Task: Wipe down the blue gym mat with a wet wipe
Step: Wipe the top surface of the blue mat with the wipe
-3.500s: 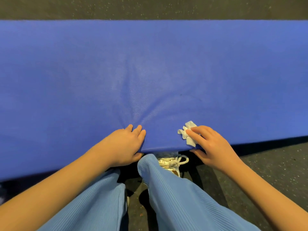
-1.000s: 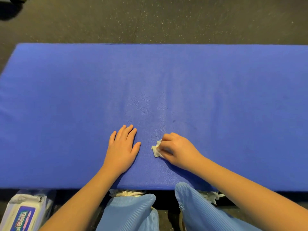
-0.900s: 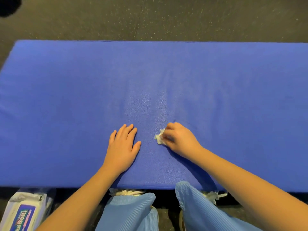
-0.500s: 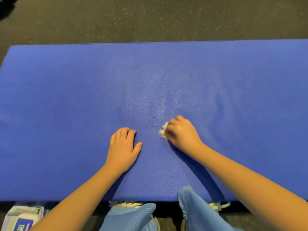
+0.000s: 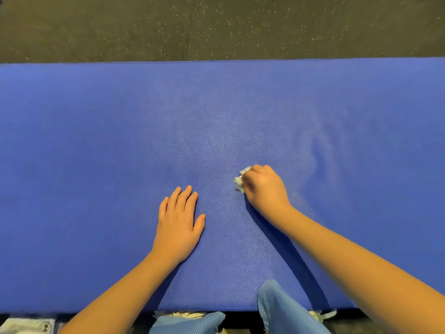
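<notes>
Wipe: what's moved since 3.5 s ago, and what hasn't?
The right hand carried the wipe from the near edge of the mat onto its top, then over the last second slid it away from the person, past the left hand. The left hand left the near edge and lies flat on the mat. The wipe stayed pinched throughout.

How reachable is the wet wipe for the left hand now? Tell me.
Probably yes: the left hand lies flat on the blue mat with only bare mat between it and the wet wipe, though the right hand grips most of it.
</notes>
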Demonstrator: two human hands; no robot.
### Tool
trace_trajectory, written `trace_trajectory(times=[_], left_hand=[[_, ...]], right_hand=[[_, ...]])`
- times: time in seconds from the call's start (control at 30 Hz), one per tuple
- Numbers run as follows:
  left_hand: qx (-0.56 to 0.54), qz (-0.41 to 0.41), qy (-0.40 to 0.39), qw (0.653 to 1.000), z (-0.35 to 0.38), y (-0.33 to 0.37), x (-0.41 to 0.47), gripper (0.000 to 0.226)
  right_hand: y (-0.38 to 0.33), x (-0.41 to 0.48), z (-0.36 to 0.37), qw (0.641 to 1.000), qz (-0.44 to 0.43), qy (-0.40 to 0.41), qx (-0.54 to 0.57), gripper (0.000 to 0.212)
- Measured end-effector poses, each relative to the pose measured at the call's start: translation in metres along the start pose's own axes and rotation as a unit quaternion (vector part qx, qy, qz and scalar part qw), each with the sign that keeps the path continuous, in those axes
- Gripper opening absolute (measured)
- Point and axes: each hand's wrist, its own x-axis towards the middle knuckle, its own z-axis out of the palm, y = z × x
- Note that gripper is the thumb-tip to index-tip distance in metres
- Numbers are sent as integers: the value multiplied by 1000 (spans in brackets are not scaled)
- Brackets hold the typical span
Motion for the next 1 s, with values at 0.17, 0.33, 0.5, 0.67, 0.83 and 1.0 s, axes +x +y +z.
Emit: trace_trajectory(times=[0.17, 0.33, 0.5, 0.67, 0.83, 1.0], left_hand=[[-5, -18, 1, 1000, 3, 0, 19, 66], [15, -17, -7, 1000, 7, 0, 21, 66], [27, -20, -8, 999, 5, 1, 22, 62], [41, -13, -6, 999, 4, 1, 23, 61], [34, -10, -11, 999, 3, 1, 30, 68], [45, 6, 0, 999, 0, -6, 62, 67]], right_hand=[[-22, -16, -4, 966, -250, -64, 28, 33], [14, 38, 4, 998, 24, 59, -17, 18], [-2, 18, 16, 992, -122, -24, -2, 16], [9, 44, -4, 982, -182, -20, -47, 25], [0, 63, 4, 998, 24, -37, -44, 15], [9, 49, 8, 966, -244, -76, -41, 28]])
